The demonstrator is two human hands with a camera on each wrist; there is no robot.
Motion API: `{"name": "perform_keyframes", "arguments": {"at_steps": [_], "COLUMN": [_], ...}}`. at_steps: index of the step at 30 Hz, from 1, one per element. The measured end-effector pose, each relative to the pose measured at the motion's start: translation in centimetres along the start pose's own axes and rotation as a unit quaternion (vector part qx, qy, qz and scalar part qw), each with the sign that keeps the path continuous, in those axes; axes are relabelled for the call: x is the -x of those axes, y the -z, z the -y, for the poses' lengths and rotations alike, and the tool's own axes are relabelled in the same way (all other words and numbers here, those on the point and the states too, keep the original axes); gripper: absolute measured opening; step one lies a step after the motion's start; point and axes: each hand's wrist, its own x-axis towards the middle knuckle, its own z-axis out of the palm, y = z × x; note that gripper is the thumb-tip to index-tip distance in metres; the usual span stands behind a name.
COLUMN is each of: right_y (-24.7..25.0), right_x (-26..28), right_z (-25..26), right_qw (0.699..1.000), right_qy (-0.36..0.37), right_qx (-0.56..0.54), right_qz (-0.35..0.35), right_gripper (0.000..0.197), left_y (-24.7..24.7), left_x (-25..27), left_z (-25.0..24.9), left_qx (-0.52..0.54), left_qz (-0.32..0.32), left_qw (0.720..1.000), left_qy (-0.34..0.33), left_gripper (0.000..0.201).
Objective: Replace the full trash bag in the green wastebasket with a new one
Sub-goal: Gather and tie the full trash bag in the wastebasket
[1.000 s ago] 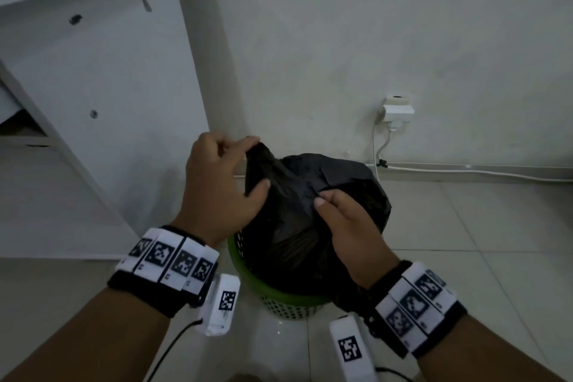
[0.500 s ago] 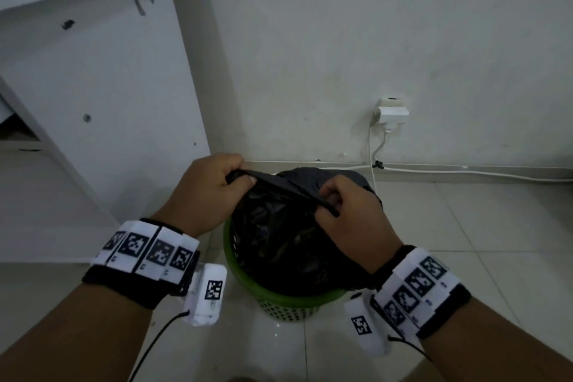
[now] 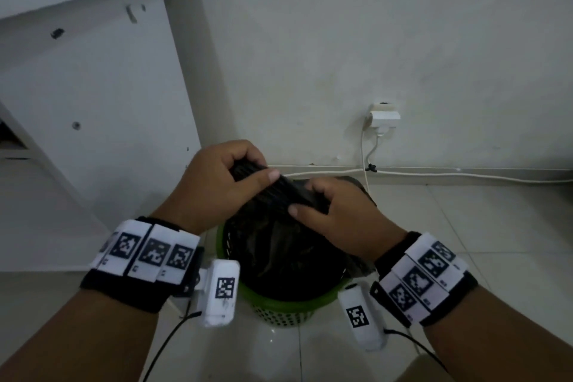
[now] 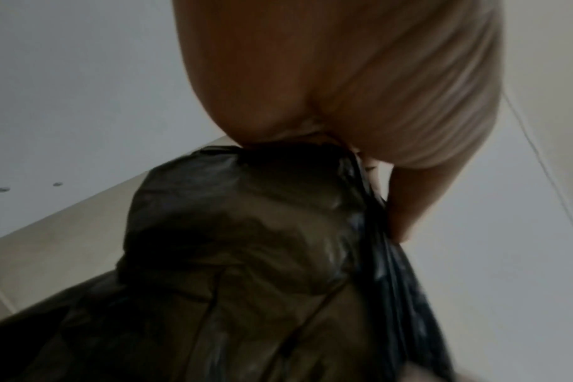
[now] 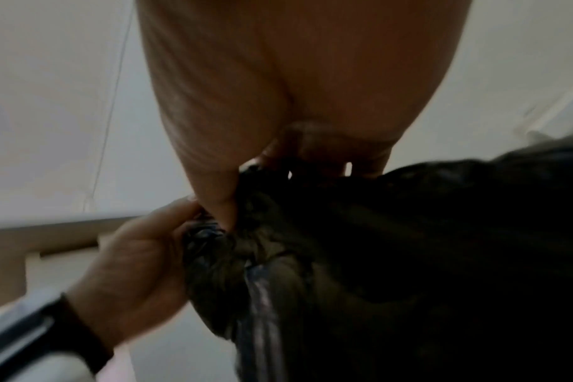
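A green perforated wastebasket (image 3: 276, 304) stands on the tiled floor, filled by a black trash bag (image 3: 285, 251). The bag's top edge is gathered into a thick bunched strip between my hands above the basket. My left hand (image 3: 235, 177) grips the strip's left end, thumb on top. My right hand (image 3: 313, 205) pinches its right end. In the left wrist view the bag (image 4: 246, 258) bulges under the palm (image 4: 344, 77). The right wrist view shows the bunched plastic (image 5: 233, 248) between both hands, my left hand (image 5: 141, 261) at lower left.
A white cabinet panel (image 3: 93, 118) stands close on the left. The wall behind carries a socket with a plug (image 3: 383, 116) and a white cable (image 3: 465, 175) running along the skirting. Pale floor tiles (image 3: 480, 242) lie to the right.
The bag's top was held up and spread wide; both hands have come lower and closer together, gathering the rim into a tight bunched strip over the basket.
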Motion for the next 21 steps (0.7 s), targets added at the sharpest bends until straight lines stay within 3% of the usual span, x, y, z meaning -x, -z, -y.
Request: {"name": "perform_keyframes", "arguments": {"at_steps": [2, 4, 6, 9, 12, 14, 17, 21], "right_y": [-0.3, -0.5, -0.1, 1.0, 2.2, 2.9, 3.7, 3.7], "right_x": [0.4, 0.4, 0.3, -0.3, -0.9, -1.2, -1.7, -1.8], "right_z": [-1.4, -2.5, -3.0, -2.0, 0.3, 2.1, 3.9, 2.7], "right_qw": [0.997, 0.998, 0.998, 0.988, 0.973, 0.971, 0.968, 0.979], "right_qy": [0.006, -0.012, -0.029, 0.028, 0.076, 0.089, 0.092, 0.083], "right_qx": [0.058, 0.058, 0.043, 0.054, 0.039, 0.003, -0.049, -0.010], "right_qz": [0.045, 0.031, -0.029, -0.139, -0.214, -0.222, -0.228, -0.187], "right_gripper": [0.025, 0.015, 0.009, 0.009, 0.014, 0.018, 0.015, 0.004], "left_y": [0.6, 0.8, 0.7, 0.3, -0.2, -0.7, -1.2, -0.2], "left_x": [-0.3, -0.4, -0.3, 0.1, -0.3, -0.7, -1.2, -2.0], "left_z": [0.4, 1.0, 1.4, 1.6, 0.0, -2.0, -3.9, -3.5], "left_qx": [-0.015, -0.044, -0.092, -0.189, -0.247, -0.193, -0.036, 0.052], "left_qz": [-0.024, -0.047, -0.060, -0.084, -0.097, -0.063, -0.009, -0.069], "left_qw": [0.999, 0.997, 0.992, 0.978, 0.963, 0.975, 0.998, 0.996], "left_qy": [0.027, 0.044, 0.060, 0.034, -0.053, -0.087, -0.053, -0.005], "left_gripper": [0.018, 0.018, 0.019, 0.016, 0.042, 0.047, 0.027, 0.015]}}
